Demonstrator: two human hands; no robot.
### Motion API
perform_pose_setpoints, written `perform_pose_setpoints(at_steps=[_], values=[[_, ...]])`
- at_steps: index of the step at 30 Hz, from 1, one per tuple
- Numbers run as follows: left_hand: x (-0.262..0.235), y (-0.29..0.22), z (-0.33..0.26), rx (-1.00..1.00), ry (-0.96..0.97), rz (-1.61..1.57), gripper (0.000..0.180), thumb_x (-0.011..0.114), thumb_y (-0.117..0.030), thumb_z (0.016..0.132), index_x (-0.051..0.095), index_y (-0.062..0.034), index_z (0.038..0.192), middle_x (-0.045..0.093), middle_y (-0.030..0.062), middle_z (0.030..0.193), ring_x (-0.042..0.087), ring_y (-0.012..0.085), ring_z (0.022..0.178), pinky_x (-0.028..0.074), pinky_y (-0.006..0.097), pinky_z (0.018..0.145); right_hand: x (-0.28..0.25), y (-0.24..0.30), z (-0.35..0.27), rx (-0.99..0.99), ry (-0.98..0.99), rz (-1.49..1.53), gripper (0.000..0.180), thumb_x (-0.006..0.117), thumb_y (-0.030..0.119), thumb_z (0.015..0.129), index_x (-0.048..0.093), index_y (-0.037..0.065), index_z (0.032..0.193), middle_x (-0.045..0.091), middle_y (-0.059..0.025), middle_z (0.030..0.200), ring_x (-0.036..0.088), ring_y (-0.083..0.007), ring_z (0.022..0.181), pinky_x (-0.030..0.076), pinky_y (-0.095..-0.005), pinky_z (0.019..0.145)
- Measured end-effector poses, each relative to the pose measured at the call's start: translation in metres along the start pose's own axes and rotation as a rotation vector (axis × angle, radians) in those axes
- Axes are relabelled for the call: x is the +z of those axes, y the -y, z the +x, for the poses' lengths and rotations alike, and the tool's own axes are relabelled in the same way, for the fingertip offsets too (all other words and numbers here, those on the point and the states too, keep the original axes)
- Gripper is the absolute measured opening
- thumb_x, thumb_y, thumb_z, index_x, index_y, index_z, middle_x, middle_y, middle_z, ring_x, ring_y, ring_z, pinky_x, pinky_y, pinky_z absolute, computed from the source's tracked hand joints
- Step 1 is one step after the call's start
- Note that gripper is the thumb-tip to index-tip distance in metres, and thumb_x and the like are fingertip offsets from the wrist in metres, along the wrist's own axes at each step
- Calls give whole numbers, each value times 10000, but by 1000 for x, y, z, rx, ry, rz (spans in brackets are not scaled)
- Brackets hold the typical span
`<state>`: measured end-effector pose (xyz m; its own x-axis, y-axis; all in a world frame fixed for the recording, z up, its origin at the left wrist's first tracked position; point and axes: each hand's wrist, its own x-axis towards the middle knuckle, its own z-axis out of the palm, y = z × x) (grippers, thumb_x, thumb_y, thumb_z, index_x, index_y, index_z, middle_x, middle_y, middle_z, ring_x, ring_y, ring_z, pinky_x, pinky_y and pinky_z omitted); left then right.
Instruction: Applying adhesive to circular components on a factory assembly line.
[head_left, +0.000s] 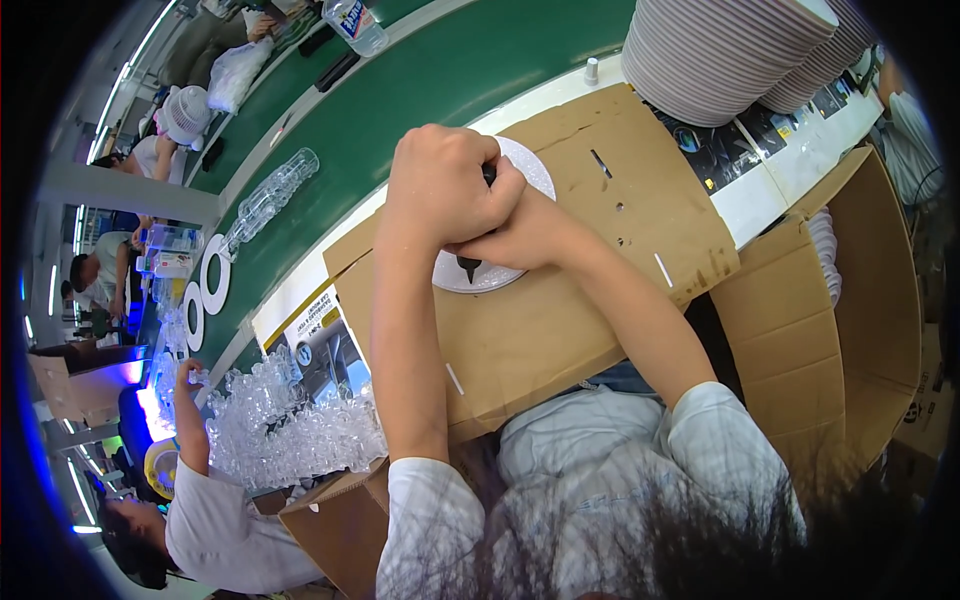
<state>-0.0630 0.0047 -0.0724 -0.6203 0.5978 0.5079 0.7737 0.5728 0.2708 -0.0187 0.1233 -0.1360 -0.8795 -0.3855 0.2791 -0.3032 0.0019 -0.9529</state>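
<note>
My left hand (440,185) is closed in a fist above my right hand (525,230), and the two overlap. A dark piece shows between the left fingers. From beneath my hands a black pointed tool (469,267) sticks down over a round white disc (485,279); its exact kind is hidden. The right fingers curl toward the tool and are partly covered by the left wrist. Much of the disc is hidden by my hands. It lies on a flat brown cardboard sheet (560,330) with slits and small holes.
Tall stacks of white discs (720,60) stand at the far right, with an open carton (870,300) nearer. Clear plastic pieces (300,430) are heaped at left. A green belt (440,80) carries white rings (214,270) and a clear plastic piece (270,200). A co-worker (230,520) sits left.
</note>
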Motion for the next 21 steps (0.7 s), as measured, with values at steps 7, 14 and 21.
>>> perform_pose_setpoints(at_steps=[7, 14, 21], values=[[-1, -1, 1, -19, 17, -8, 166, 599, -140, 622, 607, 16, 566, 523, 157, 511, 494, 301, 430, 419, 360, 448, 0, 1, 0, 6, -3, 13, 374, 769, 158, 771, 609, -1, 1069, 681, -119, 1009, 661, -215, 928, 540, -336, 791], [-1, -3, 0, -56, 56, 5, 171, 598, -142, 621, 604, 21, 570, 528, 155, 517, 499, 297, 437, 414, 353, 449, 0, 0, -1, 14, -17, 21, 359, 776, 155, 761, 621, -6, 1041, 689, -118, 972, 671, -218, 897, 544, -337, 773], [-2, -19, 5, -23, -48, 8, 193, 613, -170, 646, 604, 2, 559, 546, 130, 518, 503, 283, 441, 412, 352, 452, -11, 0, -5, -95, -45, -23, 388, 808, 163, 724, 629, 6, 1030, 689, -107, 990, 658, -224, 928, 535, -343, 796]])
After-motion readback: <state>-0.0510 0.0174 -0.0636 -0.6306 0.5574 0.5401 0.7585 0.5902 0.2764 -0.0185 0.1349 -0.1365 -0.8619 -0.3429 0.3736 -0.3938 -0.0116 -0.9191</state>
